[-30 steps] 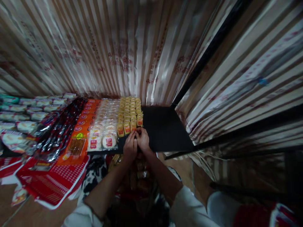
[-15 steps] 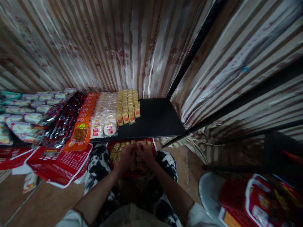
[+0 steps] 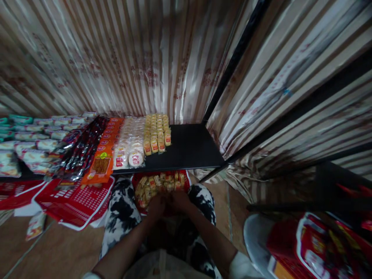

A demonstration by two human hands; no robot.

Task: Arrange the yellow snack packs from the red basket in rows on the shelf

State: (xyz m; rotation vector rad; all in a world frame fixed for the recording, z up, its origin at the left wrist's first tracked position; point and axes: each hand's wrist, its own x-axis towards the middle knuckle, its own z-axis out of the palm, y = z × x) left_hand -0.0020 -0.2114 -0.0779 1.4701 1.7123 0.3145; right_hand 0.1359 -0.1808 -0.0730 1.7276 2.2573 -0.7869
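Note:
My left hand and my right hand are close together at the near side of a red basket between my knees. Fingers on both hands curl inward over the contents; shadow and blur hide what is in them. Small yellow wrapped snack packets lie loose in the basket, beyond my hands. Above it, matching yellow packets stand in neat rows on a black shelf. Left of those rows are clear packs of round white crackers.
Further left on the shelf lie orange packs, dark shiny packs and white packs. Another red basket is below them, with a packet on the floor. A black post and a grey stool stand right.
Both hands have drawn back toward me, from the middle of the basket to its near side. More of the loose yellow packets shows now. The view has shifted slightly.

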